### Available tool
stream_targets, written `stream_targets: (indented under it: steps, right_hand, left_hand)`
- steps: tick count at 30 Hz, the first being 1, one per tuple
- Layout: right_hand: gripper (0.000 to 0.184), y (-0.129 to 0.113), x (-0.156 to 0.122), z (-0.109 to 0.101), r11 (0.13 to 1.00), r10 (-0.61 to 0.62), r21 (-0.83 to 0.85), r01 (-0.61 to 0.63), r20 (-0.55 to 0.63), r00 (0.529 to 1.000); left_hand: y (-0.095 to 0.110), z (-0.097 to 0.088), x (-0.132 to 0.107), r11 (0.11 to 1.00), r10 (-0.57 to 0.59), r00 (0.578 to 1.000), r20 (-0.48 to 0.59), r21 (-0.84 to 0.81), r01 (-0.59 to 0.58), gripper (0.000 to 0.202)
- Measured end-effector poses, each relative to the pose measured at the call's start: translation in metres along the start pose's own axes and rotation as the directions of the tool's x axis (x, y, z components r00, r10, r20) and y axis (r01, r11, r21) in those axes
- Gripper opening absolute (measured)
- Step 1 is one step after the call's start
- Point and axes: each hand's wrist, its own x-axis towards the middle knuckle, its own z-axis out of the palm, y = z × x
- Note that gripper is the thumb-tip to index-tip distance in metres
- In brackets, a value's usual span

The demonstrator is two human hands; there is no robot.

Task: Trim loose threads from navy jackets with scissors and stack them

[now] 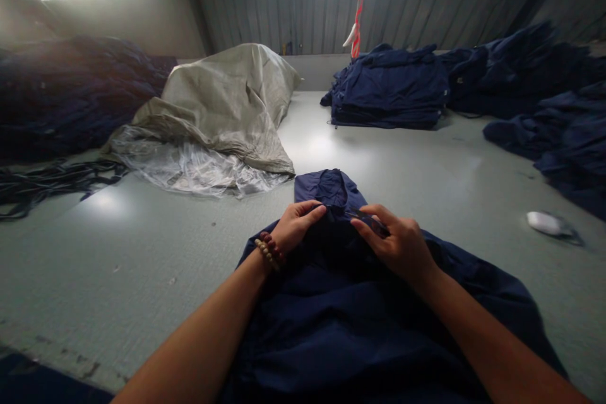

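Note:
A navy blue garment [350, 322] lies across the near side of the table and hangs toward me. Its hood or collar end [326, 186] points away from me, with a rounded opening. My left hand [298, 224], with bead bracelets at the wrist, pinches the fabric edge just below that opening. In my right hand [398, 240] is a small dark tool that looks like thread snips [376, 224], its tip close to the fabric beside my left fingers. My right fingers partly hide the tool, so its blades are hard to make out.
Folded navy garments [388, 88] are stacked at the back, with loose navy piles [521, 69] to their right. A beige plastic-lined sheet [222, 101] covers something at back left. Dark straps [57, 180] lie further left. A white mouse-like object [544, 223] sits at right. A red cord [360, 6] hangs down.

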Motion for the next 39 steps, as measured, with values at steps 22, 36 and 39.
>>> stream_targets:
  steps: [22,36,39]
  right_hand:
    - [0.027,0.001,-0.001,-0.005,0.925,-0.299,-0.257,0.280,-0.038,0.954]
    - [0.028,0.000,-0.002,-0.006,0.954,-0.226,-0.196,0.225,0.021,0.974]
    - [0.026,-0.002,-0.002,-0.008,0.957,-0.233,-0.173,0.233,0.026,0.972]
  left_hand:
    - [0.005,0.011,-0.005,0.949,-0.197,0.979,0.050,-0.242,0.203,0.045]
    - [0.004,0.010,-0.006,0.971,-0.175,0.982,0.070,-0.152,0.184,0.045]
    - [0.003,0.010,-0.006,0.975,-0.169,0.983,0.067,-0.136,0.177,0.046]
